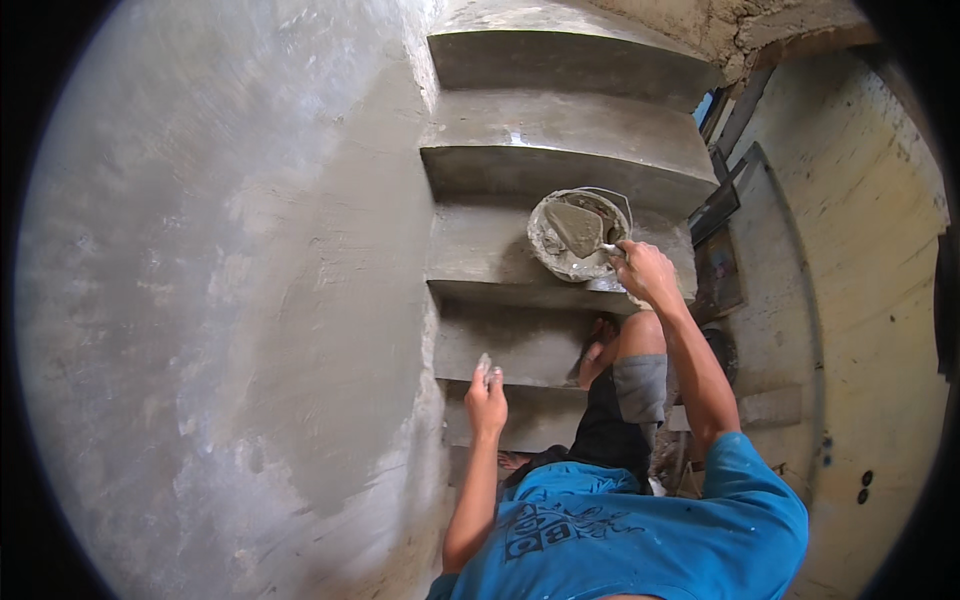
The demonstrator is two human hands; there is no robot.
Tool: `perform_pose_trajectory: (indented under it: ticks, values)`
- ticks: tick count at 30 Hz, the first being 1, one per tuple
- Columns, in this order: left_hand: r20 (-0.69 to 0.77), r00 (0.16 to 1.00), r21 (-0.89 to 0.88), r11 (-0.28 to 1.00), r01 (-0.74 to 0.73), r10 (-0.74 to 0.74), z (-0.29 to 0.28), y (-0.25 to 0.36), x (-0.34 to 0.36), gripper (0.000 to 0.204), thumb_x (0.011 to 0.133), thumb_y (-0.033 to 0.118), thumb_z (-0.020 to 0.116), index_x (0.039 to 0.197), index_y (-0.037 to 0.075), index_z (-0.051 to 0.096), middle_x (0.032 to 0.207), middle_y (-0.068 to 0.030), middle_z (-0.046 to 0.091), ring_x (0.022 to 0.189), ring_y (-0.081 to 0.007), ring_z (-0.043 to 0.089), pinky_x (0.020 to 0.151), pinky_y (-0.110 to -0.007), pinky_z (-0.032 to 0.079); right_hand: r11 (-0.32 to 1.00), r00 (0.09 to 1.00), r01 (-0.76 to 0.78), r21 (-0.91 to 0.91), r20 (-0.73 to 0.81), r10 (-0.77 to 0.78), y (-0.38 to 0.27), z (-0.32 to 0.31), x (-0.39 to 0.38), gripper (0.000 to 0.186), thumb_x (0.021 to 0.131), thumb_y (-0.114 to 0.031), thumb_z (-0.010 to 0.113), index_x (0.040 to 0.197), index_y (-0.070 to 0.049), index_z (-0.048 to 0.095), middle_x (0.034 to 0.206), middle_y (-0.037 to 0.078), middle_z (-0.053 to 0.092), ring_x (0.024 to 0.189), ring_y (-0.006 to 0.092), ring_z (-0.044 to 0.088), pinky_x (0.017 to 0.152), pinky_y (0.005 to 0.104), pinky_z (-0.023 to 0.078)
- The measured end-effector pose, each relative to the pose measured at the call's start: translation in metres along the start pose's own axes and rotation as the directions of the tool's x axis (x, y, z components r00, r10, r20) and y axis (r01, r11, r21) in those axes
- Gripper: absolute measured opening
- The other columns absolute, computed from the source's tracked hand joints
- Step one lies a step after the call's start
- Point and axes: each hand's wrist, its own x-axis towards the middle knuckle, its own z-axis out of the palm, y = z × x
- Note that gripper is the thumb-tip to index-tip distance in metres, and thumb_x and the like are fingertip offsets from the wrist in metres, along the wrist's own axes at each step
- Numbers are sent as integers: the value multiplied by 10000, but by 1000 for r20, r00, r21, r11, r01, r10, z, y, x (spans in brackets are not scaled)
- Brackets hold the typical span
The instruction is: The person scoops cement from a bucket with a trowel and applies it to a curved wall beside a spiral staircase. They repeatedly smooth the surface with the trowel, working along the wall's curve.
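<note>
My right hand is closed around the handle of a trowel. The blade is coated in grey wet mortar and lies over the mouth of a bucket. Mortar is smeared around the bucket's rim and inside it, and a thin wire handle leans to the far right side. The bucket stands on a concrete step. Lower down and to the left, my left hand is raised near the wall with its fingers partly extended and nothing seen in them. Its fingertips are whitened with mortar.
A plastered wall fills the left, with a darker, damp-looking patch. Concrete stairs rise ahead, their edges sharp. My bare foot rests on a step below the bucket. At right stand a yellowish panel and a dark frame.
</note>
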Motion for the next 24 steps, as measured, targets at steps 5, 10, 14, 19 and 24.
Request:
perform_pose_trajectory:
  ticks: [5,10,14,19,24]
  values:
    - [170,984,80,995,-56,42,56,4,49,575,1052,297,636,1552,42,512,1451,-268,630,1301,-394,655,1097,-444,499,952,971,53,-301,238,21,15,22,60,310,857,-266,658,1016,-45,805,1039,257,772,963,426,767,852,502,619]
    - [199,977,85,992,-97,78,96,24,108,600,1046,335,632,1551,35,512,1439,-280,631,1289,-417,655,1085,-461,503,937,944,103,-334,329,14,19,70,108,317,833,-223,637,1018,-44,822,1064,234,785,1023,386,774,901,490,619]
    - [174,984,57,997,-47,37,109,13,122,606,1037,333,644,1537,13,520,1385,-283,665,1250,-413,681,1051,-454,526,959,914,64,-277,402,55,23,94,125,314,848,-209,632,1026,-27,816,1103,235,780,1093,390,756,940,493,609]
    - [87,996,107,994,7,-16,109,1,119,599,1016,348,670,1510,29,556,1295,-284,710,1207,-414,703,1027,-468,537,976,922,45,-214,385,42,28,100,125,383,854,-268,668,1041,48,776,1094,313,747,1066,458,739,909,535,593]
    - [74,997,85,996,9,-16,97,0,119,591,1041,316,656,1523,0,526,1463,-261,624,1296,-384,663,1091,-427,507,993,922,-54,-107,376,90,42,94,112,419,887,-327,669,1113,8,778,1153,300,741,1092,457,725,956,539,564]
